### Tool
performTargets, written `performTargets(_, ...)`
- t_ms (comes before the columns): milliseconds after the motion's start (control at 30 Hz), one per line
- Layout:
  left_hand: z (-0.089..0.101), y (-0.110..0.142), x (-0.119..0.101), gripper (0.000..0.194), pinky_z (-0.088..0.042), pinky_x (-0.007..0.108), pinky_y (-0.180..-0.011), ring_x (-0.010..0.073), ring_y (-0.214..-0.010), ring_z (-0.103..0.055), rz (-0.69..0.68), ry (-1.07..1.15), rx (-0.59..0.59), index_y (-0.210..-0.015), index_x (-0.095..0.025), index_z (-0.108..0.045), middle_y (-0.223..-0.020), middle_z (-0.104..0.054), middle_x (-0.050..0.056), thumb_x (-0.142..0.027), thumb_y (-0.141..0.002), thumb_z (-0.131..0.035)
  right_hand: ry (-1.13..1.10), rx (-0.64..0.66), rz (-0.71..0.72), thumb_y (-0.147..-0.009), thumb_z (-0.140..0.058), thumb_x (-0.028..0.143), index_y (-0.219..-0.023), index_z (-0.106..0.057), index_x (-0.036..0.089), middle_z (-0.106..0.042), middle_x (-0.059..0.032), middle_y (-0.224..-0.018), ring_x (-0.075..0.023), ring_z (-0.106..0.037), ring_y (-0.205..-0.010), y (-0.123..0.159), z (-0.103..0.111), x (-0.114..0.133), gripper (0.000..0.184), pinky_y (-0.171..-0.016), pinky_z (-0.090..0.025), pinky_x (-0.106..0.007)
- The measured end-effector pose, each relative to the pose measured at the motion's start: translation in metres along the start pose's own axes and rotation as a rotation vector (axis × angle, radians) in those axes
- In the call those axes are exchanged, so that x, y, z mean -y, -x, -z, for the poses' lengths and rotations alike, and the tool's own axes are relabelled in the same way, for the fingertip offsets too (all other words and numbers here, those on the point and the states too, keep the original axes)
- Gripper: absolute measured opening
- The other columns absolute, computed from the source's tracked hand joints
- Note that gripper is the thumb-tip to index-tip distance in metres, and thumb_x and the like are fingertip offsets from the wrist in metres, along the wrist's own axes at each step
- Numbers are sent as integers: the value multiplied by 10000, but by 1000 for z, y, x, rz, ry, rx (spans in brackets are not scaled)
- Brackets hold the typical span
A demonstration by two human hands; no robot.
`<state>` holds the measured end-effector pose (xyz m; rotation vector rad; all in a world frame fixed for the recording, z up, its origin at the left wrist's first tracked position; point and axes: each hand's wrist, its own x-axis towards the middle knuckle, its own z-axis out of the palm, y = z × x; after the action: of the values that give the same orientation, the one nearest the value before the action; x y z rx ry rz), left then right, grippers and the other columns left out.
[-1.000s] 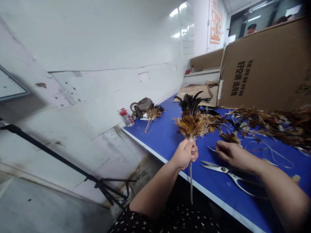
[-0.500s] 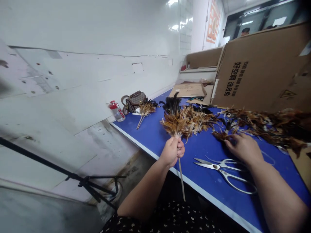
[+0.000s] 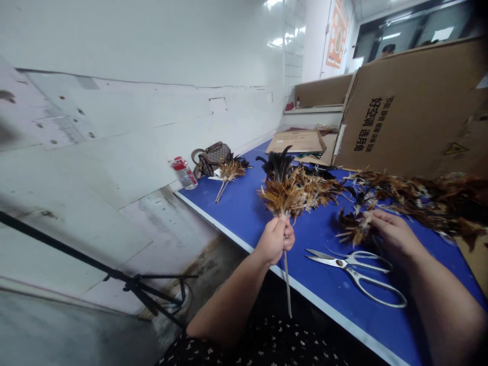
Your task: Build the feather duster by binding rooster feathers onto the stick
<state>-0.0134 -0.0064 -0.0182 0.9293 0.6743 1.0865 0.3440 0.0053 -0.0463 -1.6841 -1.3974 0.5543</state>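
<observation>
My left hand [image 3: 275, 240] is closed round the thin stick of a feather duster [image 3: 282, 195], holding it upright over the near edge of the blue table [image 3: 247, 213]; the brown feather head fans out above my fist. My right hand [image 3: 392, 232] rests on the table to the right, fingers curled on a small tuft of dark brown feathers [image 3: 353, 230]. A pair of large steel scissors [image 3: 354, 273] lies flat between my two hands, blades pointing left.
A long heap of loose brown feathers [image 3: 419, 195] runs along the table's right. A big cardboard box [image 3: 412, 109] stands behind it. A finished duster [image 3: 227, 174], a handbag [image 3: 211, 157] and a plastic bottle [image 3: 183, 173] sit at the far left corner. A tripod [image 3: 145, 284] stands on the floor.
My right hand went from the table near the scissors up to the feather heap and has drawn a small tuft back toward me. My left hand keeps its hold on the duster.
</observation>
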Motion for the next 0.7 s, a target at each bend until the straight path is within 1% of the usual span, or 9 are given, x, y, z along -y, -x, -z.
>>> performTargets(100, -1, 0, 0, 632, -178, 188, -452, 40, -473, -353, 9, -6, 3, -930, -228, -443, -729, -422, -83, -769, -909, -769, 305, -121, -132, -870, -663, 580, -781, -681, 221, -673, -146, -702, -324, -622, -719, -4, 2, -6, 370, -700, -453, -436)
performTargets(167, -1, 0, -1, 629, -182, 189, -451, 40, -474, -356, 8, -9, 6, -930, -226, -448, -729, -425, -82, -767, -910, -769, 457, -212, -177, -884, -654, 469, -935, -749, 174, -729, -234, -846, -376, -663, -794, -5, 9, -8, 314, -722, -442, -462)
performTargets(233, -1, 0, 0, 624, -187, 189, -451, 41, -475, -359, 7, -10, 9, -931, -224, -453, -727, -427, -81, -766, -916, -764, 539, -252, -161, -916, -620, 376, -1139, -781, 143, -761, -278, -1059, -392, -703, -921, -5, 19, -6, 360, -776, -469, -461)
performTargets(300, -1, -1, 1, 621, -187, 189, -451, 41, -473, -358, 9, -9, 10, -929, -224, -454, -724, -426, -81, -764, -919, -761, 565, -226, -85, -929, -587, 267, -1240, -800, 174, -763, -234, -1234, -355, -713, -1062, -4, 29, -2, 388, -876, -501, -424)
performTargets(367, -1, -1, 3, 627, -187, 189, -450, 39, -470, -356, 12, -10, 11, -925, -225, -451, -721, -424, -82, -767, -911, -766, 558, -130, 26, -905, -575, 163, -1215, -843, 216, -760, -164, -1292, -303, -699, -1149, -4, 35, 1, 413, -966, -504, -367)
performTargets(433, -1, -1, 4, 644, -191, 190, -448, 37, -469, -355, 7, -14, 9, -921, -225, -449, -721, -424, -84, -777, -891, -779, 542, -5, 121, -850, -596, 101, -1112, -887, 221, -768, -135, -1184, -276, -699, -1092, -5, 36, 3, 410, -969, -507, -340)
performTargets(533, -1, -1, 4, 671, -194, 190, -446, 35, -467, -357, 4, -20, 13, -920, -224, -449, -721, -425, -87, -791, -857, -801, 514, 117, 186, -782, -672, 112, -977, -909, 212, -722, -109, -909, -258, -668, -850, -6, 29, -1, 323, -855, -520, -359)
performTargets(600, -1, -1, 3, 674, -189, 189, -446, 34, -465, -358, 7, -22, 19, -923, -224, -446, -721, -425, -88, -791, -851, -805, 487, 129, 198, -770, -701, 156, -892, -895, 212, -686, -98, -818, -244, -625, -755, -6, 24, -5, 235, -795, -510, -371)
performTargets(700, -2, 0, 3, 677, -189, 190, -449, 35, -467, -360, 7, -26, 21, -927, -229, -437, -725, -425, -89, -797, -853, -798, 410, 52, 212, -794, -706, 261, -830, -839, 202, -697, -108, -828, -251, -619, -772, -6, 23, -3, 150, -786, -500, -391)
